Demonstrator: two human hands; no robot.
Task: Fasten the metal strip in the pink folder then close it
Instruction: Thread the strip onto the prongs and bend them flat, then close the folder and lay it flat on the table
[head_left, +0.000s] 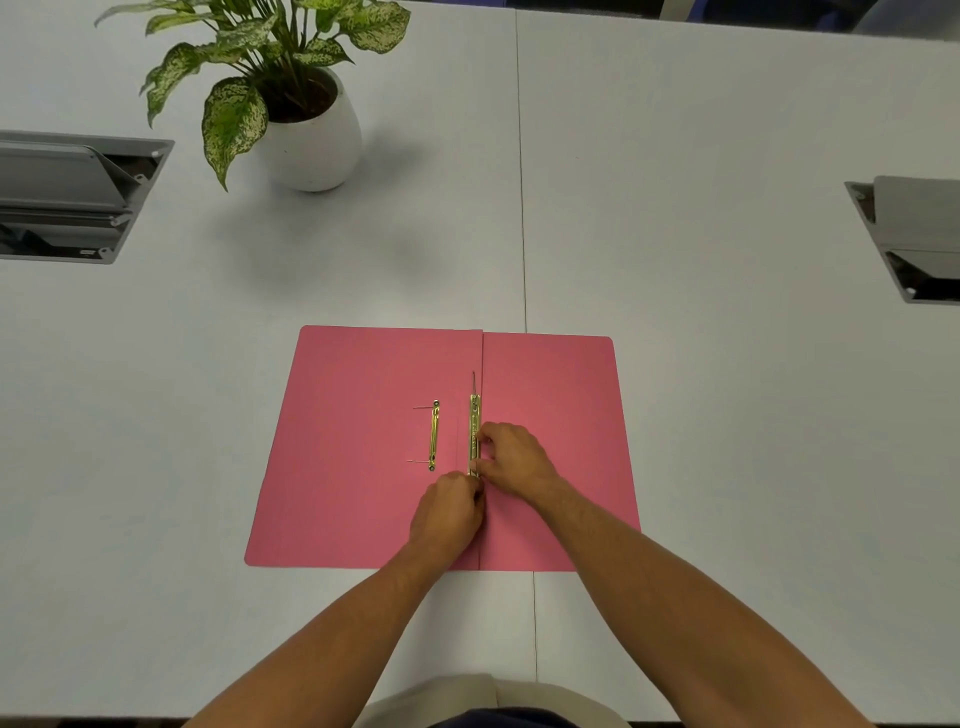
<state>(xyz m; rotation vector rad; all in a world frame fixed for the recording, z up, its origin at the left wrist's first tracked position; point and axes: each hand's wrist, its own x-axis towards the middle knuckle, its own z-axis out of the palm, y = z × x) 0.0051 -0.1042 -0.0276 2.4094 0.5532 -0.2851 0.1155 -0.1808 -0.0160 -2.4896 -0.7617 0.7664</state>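
Both hands pinching the strip (474, 434), right hand (511, 460) on its side, left hand (449, 512) at its near end, folder (363, 467) open flat on table (727, 364), strip along the fold, long axis pointing away, second clip (433, 436) lying parallel on left leaf

- a pink folder (363, 467) lies open and flat on a white table (727, 415).
- a brass metal strip (474, 431) runs along the fold; the right hand (511, 460) pinches its side, and the left hand (449, 512) grips its near end.
- a second brass fastener piece (434, 436) lies on the left leaf, apart.
- a potted plant (306, 130) stands far left; cable boxes (78, 197) sit at both edges.
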